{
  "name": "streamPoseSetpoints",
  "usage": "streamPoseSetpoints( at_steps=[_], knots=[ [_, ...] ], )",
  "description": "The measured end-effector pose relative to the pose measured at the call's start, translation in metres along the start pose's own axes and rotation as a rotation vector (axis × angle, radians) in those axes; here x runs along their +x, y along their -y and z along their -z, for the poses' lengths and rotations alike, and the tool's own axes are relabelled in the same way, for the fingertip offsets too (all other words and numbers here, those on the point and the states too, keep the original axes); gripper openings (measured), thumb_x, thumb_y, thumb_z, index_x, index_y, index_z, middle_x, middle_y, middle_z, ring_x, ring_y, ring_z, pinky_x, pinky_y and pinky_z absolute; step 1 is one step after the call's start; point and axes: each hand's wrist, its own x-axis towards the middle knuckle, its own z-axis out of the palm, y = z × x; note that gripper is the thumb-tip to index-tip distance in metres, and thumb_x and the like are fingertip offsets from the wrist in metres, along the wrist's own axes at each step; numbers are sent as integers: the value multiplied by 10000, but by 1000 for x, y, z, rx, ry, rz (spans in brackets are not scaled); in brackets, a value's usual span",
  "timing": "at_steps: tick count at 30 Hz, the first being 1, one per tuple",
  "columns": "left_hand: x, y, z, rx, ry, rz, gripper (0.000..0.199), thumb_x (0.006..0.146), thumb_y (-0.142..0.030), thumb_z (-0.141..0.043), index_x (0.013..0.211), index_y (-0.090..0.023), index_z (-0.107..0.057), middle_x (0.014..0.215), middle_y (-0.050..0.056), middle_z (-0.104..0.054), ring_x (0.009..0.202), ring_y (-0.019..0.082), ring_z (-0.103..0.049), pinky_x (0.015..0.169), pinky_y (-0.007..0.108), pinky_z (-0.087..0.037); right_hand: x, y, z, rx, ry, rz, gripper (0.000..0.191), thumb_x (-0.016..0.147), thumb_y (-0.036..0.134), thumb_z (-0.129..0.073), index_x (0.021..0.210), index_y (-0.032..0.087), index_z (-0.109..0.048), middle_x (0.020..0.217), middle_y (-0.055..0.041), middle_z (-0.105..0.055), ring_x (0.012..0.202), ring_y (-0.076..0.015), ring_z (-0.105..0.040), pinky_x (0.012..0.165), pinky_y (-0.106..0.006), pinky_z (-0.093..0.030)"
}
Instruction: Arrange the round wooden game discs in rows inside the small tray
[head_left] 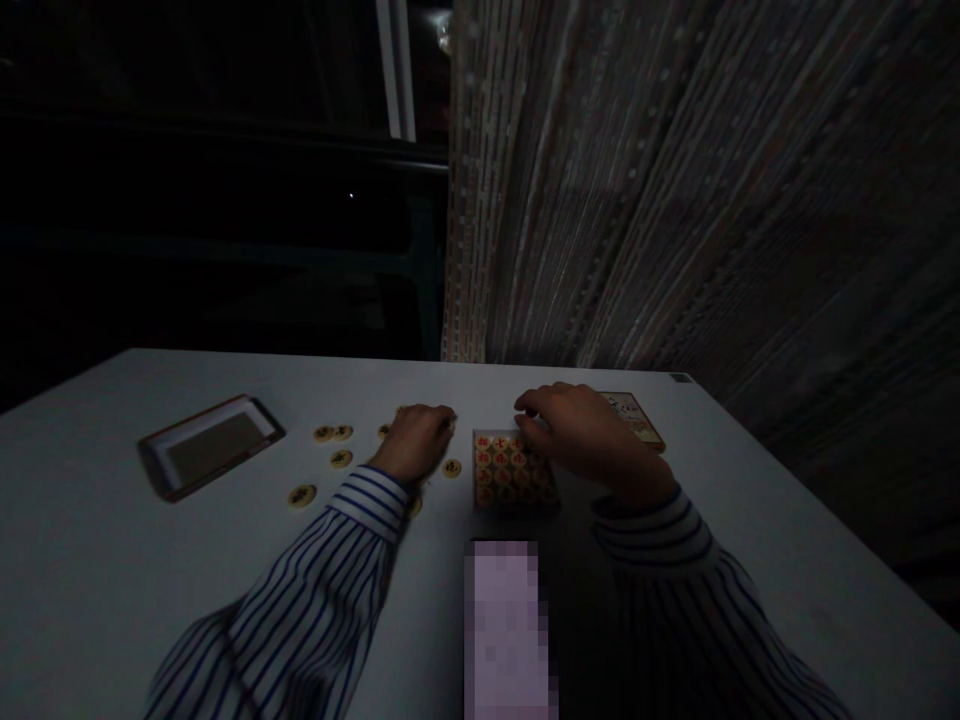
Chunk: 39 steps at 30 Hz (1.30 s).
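Note:
A small box holds rows of round xiangqi pieces, the upper ones marked with red characters. My right hand hovers at the box's upper right corner, its thumb and forefinger curved with a gap between them. Left of the box, my left hand rests low over the table, fingers curled together; whatever they pinch is hidden. One loose piece with a dark character lies between that hand and the box. Several more loose pieces are scattered left of my left hand, some partly covered by it.
A shallow rectangular tray or lid lies at the left of the white table. Behind my right hand is a flat illustrated box or card. A blurred-out rectangular device sits in front. A string curtain hangs beyond the table.

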Motion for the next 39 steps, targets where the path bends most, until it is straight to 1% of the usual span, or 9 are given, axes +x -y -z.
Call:
streamPoseSetpoints(
  at_steps=[2,7,13,19,25,28,32,39],
  knots=[
    [0,-1,4,-25,-28,-8,295,829,-294,-418,1035,-175,-593,949,94,-660,887,211,-593,788,312,-425,0,0,0,5,-8,2,293,855,321,-398,1010,182,-605,945,-83,-653,877,-209,-571,753,-336,-381],
    [1,-4,15,-105,-94,-35,366,803,-273,-449,1134,-145,-538,1043,101,-630,971,218,-563,867,332,-411,0,0,0,15,-7,4,286,852,316,-406,1006,184,-607,942,-83,-655,869,-208,-574,744,-334,-383],
    [0,-8,23,-178,-176,-83,388,795,-267,-477,1164,-150,-508,1070,92,-611,982,211,-559,886,354,-414,-1,1,0,-4,1,-12,305,857,330,-393,1023,186,-605,939,-82,-654,867,-209,-575,735,-332,-386],
    [-1,-13,29,-289,-188,-94,367,785,-249,-496,1140,-159,-520,1027,83,-605,923,196,-572,835,349,-449,-1,1,0,4,6,-8,309,857,335,-394,1024,185,-606,942,-83,-654,886,-208,-574,763,-330,-382],
    [-3,-27,37,-399,-197,-115,395,790,-267,-511,1172,-170,-489,1085,85,-599,967,200,-566,842,359,-454,-2,1,0,50,-4,-14,292,859,320,-393,990,197,-623,935,-76,-660,884,-200,-579,762,-312,-378],
    [-5,-36,42,-419,-192,-146,380,796,-260,-512,1165,-176,-491,1091,81,-603,977,199,-566,843,365,-457,-1,2,0,100,-16,-27,285,859,303,-392,961,200,-637,916,-65,-665,861,-188,-586,742,-294,-377],
    [-7,-44,48,-438,-201,-165,371,791,-264,-529,1153,-185,-498,1057,67,-617,937,194,-586,817,355,-472,0,4,-1,209,-54,-61,270,851,290,-406,917,200,-652,882,-57,-670,813,-171,-592,700,-274,-376],
    [-9,-51,52,-464,-216,-191,374,786,-301,-546,1141,-189,-505,1067,68,-615,939,197,-588,812,348,-478,3,6,-3,547,-112,-90,232,827,307,-463,874,191,-657,827,-36,-679,761,-150,-599,658,-254,-398]
  ],
)
